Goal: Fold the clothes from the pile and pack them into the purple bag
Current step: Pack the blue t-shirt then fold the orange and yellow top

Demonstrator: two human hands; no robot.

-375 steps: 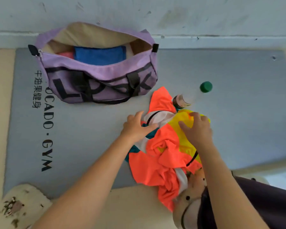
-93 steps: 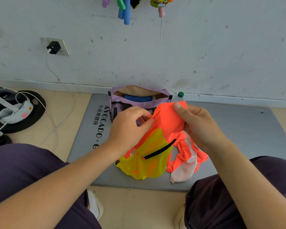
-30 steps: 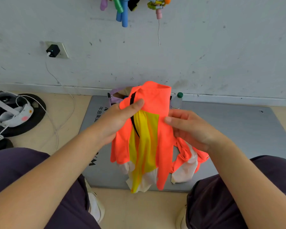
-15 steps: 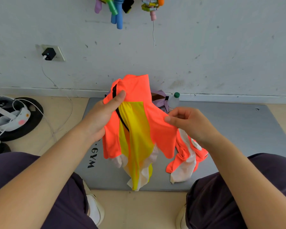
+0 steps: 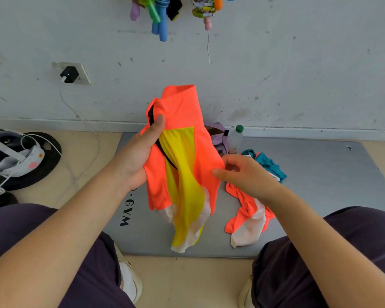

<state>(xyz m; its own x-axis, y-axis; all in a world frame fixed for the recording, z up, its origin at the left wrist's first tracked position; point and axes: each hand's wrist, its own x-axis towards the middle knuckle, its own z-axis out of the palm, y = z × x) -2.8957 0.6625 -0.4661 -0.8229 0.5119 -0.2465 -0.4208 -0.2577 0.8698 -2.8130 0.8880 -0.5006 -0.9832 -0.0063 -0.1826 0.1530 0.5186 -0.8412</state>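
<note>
Head view: orange garment (image 5: pixel 182 121) hides most of purple bag (image 5: pixel 218 135).

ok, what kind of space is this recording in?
Probably a home or small gym corner, on the floor by a wall. A grey exercise mat printed with "GYM", skipping-rope handles hanging on the wall, and what looks like a weight plate on the floor point that way.

L hand (image 5: pixel 138 158) gripping, R hand (image 5: pixel 247 174) pinching.
</note>
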